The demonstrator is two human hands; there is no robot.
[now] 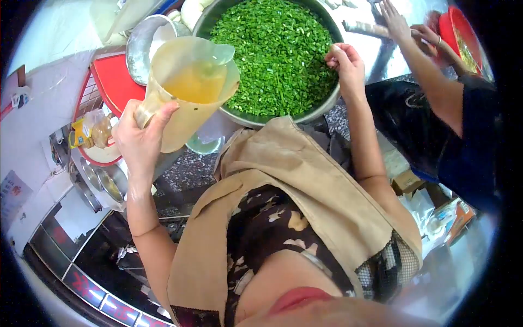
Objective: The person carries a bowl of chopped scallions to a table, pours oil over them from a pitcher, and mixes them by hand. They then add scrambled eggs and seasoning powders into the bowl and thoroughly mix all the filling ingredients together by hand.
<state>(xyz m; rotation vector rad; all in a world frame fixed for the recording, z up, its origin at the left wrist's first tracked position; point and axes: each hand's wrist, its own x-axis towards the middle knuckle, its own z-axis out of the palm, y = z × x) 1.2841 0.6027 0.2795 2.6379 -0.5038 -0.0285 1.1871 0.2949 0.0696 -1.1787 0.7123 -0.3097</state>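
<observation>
My left hand (pixel 143 128) is closed round the handle of a cloudy plastic pitcher (pixel 180 122), which holds a yellow-orange liquid (pixel 197 84). The pitcher tilts a little toward a large metal bowl (pixel 248 119) beside it. Chopped green onions (pixel 275 57) fill that bowl nearly to its rim. At the bowl's right edge is my right hand (pixel 348 68), its fingers curled in a pinch over the greens. Whatever those fingertips may hold is too small or hidden to make out.
A smaller metal bowl (pixel 139 52) and a red board (pixel 115 82) lie left of the pitcher. At right, a co-worker's hands (pixel 396 24) are near a rolling pin (pixel 366 29) and a red basin (pixel 453 32). A green-rimmed dish (pixel 204 145) sits below the pitcher.
</observation>
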